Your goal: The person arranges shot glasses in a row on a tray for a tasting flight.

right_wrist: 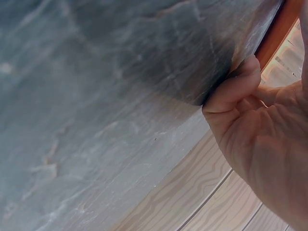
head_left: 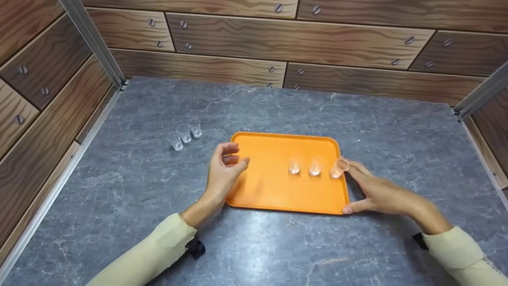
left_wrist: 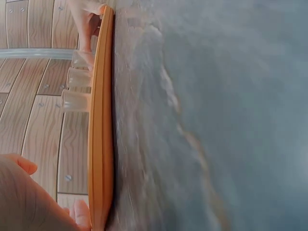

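An orange tray [head_left: 274, 190] lies on the table, with three small clear plastic cups standing in a row on its right half. The rightmost cup [head_left: 339, 169] is close to the tray's right rim. Along that rim my right hand [head_left: 381, 194] is spread, its thumb at the near right corner and its forefinger beside the rightmost cup. In the right wrist view the thumb [right_wrist: 236, 86] touches the tray's edge. My left hand [head_left: 224, 169] is over the tray's left edge, fingers loosely bent and parted from the thumb, holding nothing.
Three more clear cups [head_left: 184, 134] stand close together on the grey marbled table [head_left: 139, 186], left of the tray. Wood-patterned walls [head_left: 254, 35] with metal corner posts enclose the table at the back and sides.
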Demonstrator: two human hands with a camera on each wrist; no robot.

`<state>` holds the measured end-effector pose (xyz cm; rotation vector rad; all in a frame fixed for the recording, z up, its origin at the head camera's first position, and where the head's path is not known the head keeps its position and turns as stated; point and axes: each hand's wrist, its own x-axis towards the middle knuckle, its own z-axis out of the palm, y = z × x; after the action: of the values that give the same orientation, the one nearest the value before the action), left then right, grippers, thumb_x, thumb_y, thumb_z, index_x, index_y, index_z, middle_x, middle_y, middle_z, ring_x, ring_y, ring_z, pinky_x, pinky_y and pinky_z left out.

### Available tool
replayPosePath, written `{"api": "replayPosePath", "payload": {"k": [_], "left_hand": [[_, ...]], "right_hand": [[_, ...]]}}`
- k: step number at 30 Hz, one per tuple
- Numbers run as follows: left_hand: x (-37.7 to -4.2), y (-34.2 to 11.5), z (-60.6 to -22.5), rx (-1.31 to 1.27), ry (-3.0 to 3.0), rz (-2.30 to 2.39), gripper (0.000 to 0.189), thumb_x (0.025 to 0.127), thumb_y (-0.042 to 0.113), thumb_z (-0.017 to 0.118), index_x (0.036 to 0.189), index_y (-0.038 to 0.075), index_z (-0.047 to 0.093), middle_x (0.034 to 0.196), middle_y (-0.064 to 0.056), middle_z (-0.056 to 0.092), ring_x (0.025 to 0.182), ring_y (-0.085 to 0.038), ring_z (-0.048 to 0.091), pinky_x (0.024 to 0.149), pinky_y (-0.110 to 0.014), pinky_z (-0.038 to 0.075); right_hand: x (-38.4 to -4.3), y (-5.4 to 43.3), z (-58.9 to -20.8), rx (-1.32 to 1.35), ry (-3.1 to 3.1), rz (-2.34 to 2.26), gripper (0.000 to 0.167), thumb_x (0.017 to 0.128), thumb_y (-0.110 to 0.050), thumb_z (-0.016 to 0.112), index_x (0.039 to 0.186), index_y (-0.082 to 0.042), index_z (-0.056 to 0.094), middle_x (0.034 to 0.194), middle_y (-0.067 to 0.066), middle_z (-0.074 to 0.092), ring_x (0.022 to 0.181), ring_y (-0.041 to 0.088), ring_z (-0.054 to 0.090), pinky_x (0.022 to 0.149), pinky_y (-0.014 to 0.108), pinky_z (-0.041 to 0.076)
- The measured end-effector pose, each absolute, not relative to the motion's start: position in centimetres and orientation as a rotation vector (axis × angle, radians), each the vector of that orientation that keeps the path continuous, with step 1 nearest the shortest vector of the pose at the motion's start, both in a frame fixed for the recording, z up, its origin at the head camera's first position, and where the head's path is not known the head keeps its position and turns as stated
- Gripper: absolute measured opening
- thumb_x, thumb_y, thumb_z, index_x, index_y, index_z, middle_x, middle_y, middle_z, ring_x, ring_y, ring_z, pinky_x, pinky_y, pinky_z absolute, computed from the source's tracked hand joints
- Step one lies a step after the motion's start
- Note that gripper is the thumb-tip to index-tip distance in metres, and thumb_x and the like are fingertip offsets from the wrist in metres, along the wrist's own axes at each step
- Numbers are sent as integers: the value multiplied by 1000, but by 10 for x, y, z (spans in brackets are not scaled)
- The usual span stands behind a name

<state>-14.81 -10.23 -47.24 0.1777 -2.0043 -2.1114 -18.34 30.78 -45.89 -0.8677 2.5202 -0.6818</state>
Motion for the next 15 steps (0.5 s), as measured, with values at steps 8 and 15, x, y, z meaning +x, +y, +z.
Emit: {"api": "replayPosePath", "payload": {"k": [8, 15], "left_hand": [[-145, -122, -474, 244, -1924, -2074, 43, 88, -1, 79, 128, -6, 62, 129, -28, 63, 108, -38, 65, 86, -27, 56], [-144, -139, -474, 321, -1882, -2014, 43, 92, 4, 80, 128, -6, 61, 127, -28, 62, 105, -30, 64, 87, -25, 56]], "right_hand": [[-182, 310, -460, -870, 2530, -672, 117, 89, -62, 83, 175, -17, 18, 179, 17, 12, 150, 56, 37, 113, 76, 38], [-183, 309, -460, -866, 2526, -668, 118, 89, -62, 83, 176, -17, 16, 179, 17, 11, 152, 55, 35, 114, 75, 37]]}}
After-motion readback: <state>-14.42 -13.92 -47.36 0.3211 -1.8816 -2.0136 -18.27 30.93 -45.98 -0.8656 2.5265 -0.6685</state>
